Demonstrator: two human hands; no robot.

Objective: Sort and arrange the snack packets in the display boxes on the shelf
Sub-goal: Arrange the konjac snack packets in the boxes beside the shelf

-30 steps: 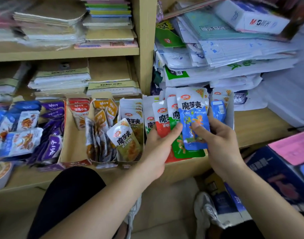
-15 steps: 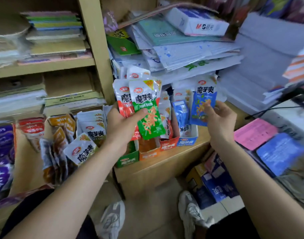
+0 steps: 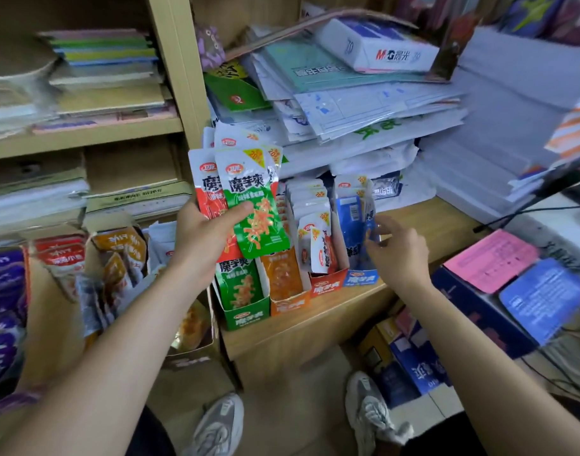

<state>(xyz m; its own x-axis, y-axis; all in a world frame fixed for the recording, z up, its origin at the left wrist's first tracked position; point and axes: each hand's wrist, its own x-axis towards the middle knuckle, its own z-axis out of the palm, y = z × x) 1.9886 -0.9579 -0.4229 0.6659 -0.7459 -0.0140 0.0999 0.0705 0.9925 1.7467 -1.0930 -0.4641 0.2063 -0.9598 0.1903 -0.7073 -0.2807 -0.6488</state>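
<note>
My left hand (image 3: 201, 240) grips a small fan of snack packets held upright, a green packet (image 3: 254, 205) in front and a red packet (image 3: 204, 189) behind it. Below them four display boxes stand in a row on the wooden shelf (image 3: 423, 222): a green box (image 3: 249, 316), an orange box (image 3: 289, 306), a red box (image 3: 326, 286) and a blue box (image 3: 361, 278). Blue packets (image 3: 351, 218) stand in the blue box. My right hand (image 3: 398, 255) is beside that box, its loosely spread fingertips at the edge of the blue packets, which are blurred there.
Heaps of paper and plastic sleeves (image 3: 364, 103) with a white M&G box (image 3: 380, 49) rise behind the boxes. Left shelf bays hold purple packets (image 3: 2, 307) and red and orange packets (image 3: 117, 248). Pink (image 3: 492, 258) and blue (image 3: 542, 297) pads lie at the right. Cartons stand on the floor.
My right hand carried the blue packet down to the blue box and no longer grips it. My left hand stayed raised with the green and red packets. The view swung right.
</note>
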